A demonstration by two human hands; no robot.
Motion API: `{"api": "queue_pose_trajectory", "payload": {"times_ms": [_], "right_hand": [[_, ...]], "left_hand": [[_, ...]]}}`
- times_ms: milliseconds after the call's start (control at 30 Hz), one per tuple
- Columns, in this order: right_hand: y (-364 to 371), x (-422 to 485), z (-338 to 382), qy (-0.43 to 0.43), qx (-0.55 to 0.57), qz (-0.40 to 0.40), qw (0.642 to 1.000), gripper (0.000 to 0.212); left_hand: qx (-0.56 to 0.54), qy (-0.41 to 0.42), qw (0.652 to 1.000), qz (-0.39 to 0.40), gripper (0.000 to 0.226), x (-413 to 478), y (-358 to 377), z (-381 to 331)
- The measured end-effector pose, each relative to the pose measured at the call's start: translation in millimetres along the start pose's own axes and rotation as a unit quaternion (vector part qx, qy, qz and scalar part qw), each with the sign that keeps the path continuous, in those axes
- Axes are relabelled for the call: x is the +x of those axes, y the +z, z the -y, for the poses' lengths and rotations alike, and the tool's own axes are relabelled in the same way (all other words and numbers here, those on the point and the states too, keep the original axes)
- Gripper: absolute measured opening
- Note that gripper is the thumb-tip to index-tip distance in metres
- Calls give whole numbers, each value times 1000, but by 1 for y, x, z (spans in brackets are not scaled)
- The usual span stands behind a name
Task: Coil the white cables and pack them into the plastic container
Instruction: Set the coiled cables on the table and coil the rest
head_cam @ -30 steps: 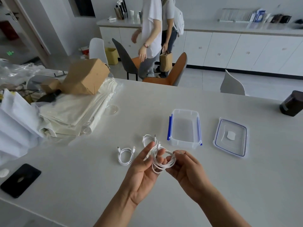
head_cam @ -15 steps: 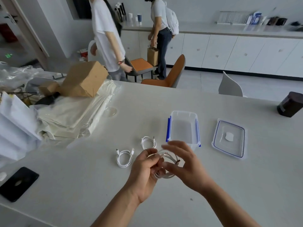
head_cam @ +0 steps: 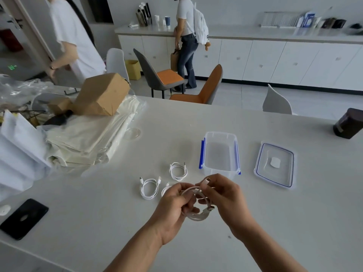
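Both hands hold one coiled white cable (head_cam: 198, 216) above the table, in front of me. My left hand (head_cam: 172, 207) grips the left side of the coil. My right hand (head_cam: 225, 195) pinches the cable's end near its plug. Two coiled white cables lie on the table beyond my hands, one (head_cam: 149, 187) to the left and one (head_cam: 178, 171) further back. A third coil (head_cam: 165, 190) shows partly behind my left hand. The clear plastic container (head_cam: 220, 154) with blue clips stands open past the cables, nothing inside it. Its lid (head_cam: 275, 164) lies flat to the right.
A heap of cream bags (head_cam: 88, 138) with a cardboard box (head_cam: 102, 95) on top fills the table's left. A black phone (head_cam: 23, 217) lies near the front left edge. A dark jar (head_cam: 348, 123) stands at far right. Two people (head_cam: 186, 40) move among chairs (head_cam: 208, 89) behind the table.
My right hand moved from under the coil to over it and now pinches the plug end. My left hand closed round the coil. One person behind walked left.
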State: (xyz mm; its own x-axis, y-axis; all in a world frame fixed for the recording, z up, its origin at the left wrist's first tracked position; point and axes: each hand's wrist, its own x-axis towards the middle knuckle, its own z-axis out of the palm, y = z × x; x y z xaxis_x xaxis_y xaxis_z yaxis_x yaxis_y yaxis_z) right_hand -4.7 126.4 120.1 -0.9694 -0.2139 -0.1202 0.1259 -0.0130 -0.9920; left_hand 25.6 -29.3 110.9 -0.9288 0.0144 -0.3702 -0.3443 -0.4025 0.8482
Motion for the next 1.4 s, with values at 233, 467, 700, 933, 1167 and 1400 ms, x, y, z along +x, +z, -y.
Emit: {"api": "queue_pose_trajectory", "payload": {"times_ms": [233, 467, 700, 933, 1167, 1400], "right_hand": [[-8, 4, 4, 69, 88, 11, 994, 8], [-14, 4, -3, 138, 146, 25, 979, 15], [-10, 2, -5, 196, 129, 44, 971, 31], [-13, 6, 0, 179, 132, 68, 973, 32], [-18, 7, 0, 177, 132, 86, 971, 25], [-25, 12, -1, 158, 126, 128, 971, 17]], "left_hand": [[-105, -39, 994, 4, 30, -2, 6, -1], [30, 3, 999, -31, 16, 0, 14, -1], [50, 23, 998, -1, 12, -1, 14, -6], [208, 62, 976, -18, 19, 3, 16, -7], [210, 68, 975, -32, 12, 7, 12, -3], [194, 55, 979, -25, 5, 12, 4, -2]]}}
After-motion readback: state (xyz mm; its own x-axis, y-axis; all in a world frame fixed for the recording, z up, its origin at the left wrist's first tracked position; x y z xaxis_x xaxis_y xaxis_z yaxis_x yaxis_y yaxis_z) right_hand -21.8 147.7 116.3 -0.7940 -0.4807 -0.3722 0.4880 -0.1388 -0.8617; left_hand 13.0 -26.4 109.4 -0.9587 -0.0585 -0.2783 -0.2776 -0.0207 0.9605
